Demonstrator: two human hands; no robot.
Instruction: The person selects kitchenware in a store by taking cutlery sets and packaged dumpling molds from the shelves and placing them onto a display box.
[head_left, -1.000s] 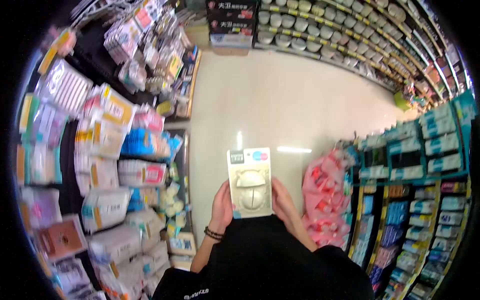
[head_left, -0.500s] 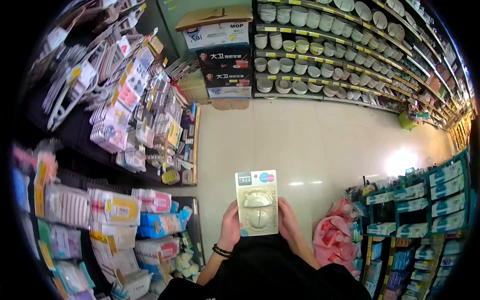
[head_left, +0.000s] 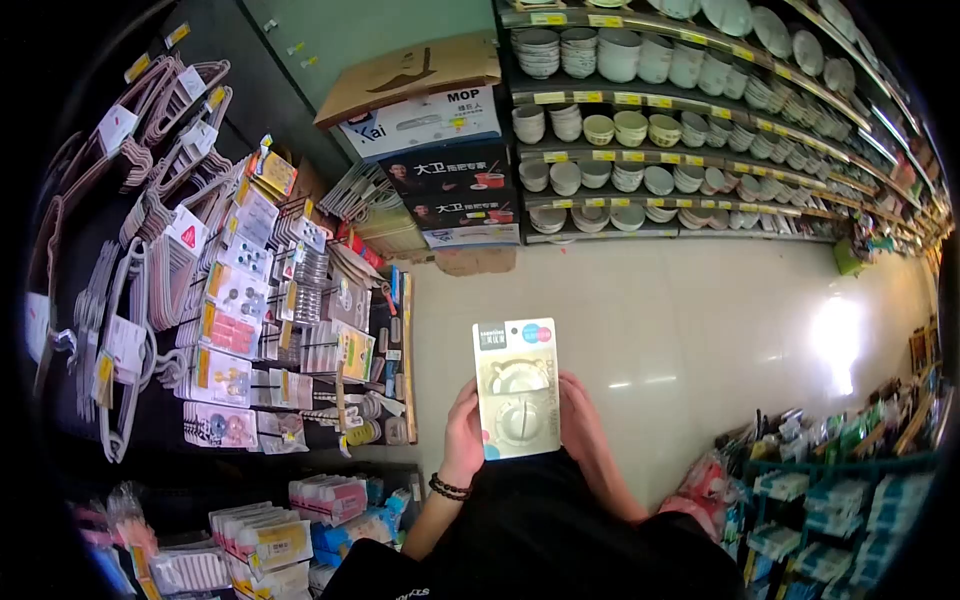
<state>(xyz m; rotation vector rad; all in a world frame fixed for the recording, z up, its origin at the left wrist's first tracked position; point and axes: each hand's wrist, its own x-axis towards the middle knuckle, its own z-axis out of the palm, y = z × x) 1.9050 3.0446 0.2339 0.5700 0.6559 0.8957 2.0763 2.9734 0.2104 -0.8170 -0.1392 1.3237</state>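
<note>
A carded blister pack with a pale dumpling mould (head_left: 522,410) in it stands upright before me, printed side facing me. My left hand (head_left: 462,437) is closed on its left edge, with a dark beaded bracelet at the wrist. Along the pack's right edge, my right hand (head_left: 582,425) grips it, its fingers partly behind the card. A dark round label and a pink and blue spot mark the top of the card.
Hangers (head_left: 125,340) and carded goods fill a rack on the left. Stacked mop boxes (head_left: 450,180) stand ahead, beside shelves of bowls (head_left: 630,130). Pink bags (head_left: 700,490) and packaged goods (head_left: 800,540) are at lower right. Pale tiled floor (head_left: 640,310) lies between.
My view has tilted up and turned, so the hanger rack and mop boxes appear larger and lower. Both hands keep hold of the pack, which sits slightly higher in view.
</note>
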